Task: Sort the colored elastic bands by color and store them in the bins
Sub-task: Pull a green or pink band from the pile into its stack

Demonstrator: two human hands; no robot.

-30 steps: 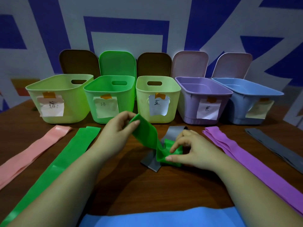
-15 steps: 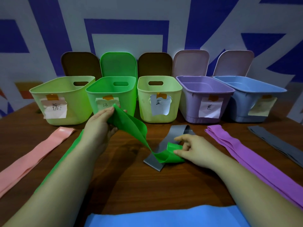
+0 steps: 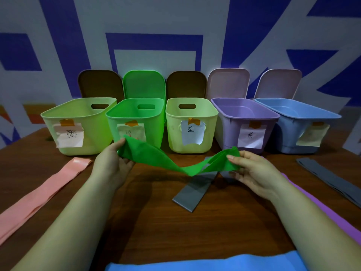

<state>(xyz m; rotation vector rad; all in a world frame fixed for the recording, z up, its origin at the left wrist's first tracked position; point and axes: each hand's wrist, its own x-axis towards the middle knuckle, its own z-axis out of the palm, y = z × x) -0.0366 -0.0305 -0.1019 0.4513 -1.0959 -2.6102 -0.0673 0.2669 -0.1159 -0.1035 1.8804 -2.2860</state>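
A green elastic band (image 3: 172, 161) hangs twisted in the air above the worktop (image 3: 156, 222), stretched between both hands in front of the bins. The left hand (image 3: 112, 163) pinches its left end just before the green bin (image 3: 136, 122), and the right hand (image 3: 252, 169) pinches its right end near the purple bin (image 3: 244, 122). Beneath the sagging middle, a grey band (image 3: 195, 188) lies flat on the worktop. 5 open bins stand in a row at the back, each with a paper label: a pale green bin (image 3: 78, 124), the green bin, a pale yellow-green bin (image 3: 191, 124), the purple bin and a blue bin (image 3: 298, 124). A pink band (image 3: 43, 192) lies at the left, a purple band (image 3: 322, 210) and a dark grey band (image 3: 328, 177) at the right, and a blue band (image 3: 205, 265) at the near edge.
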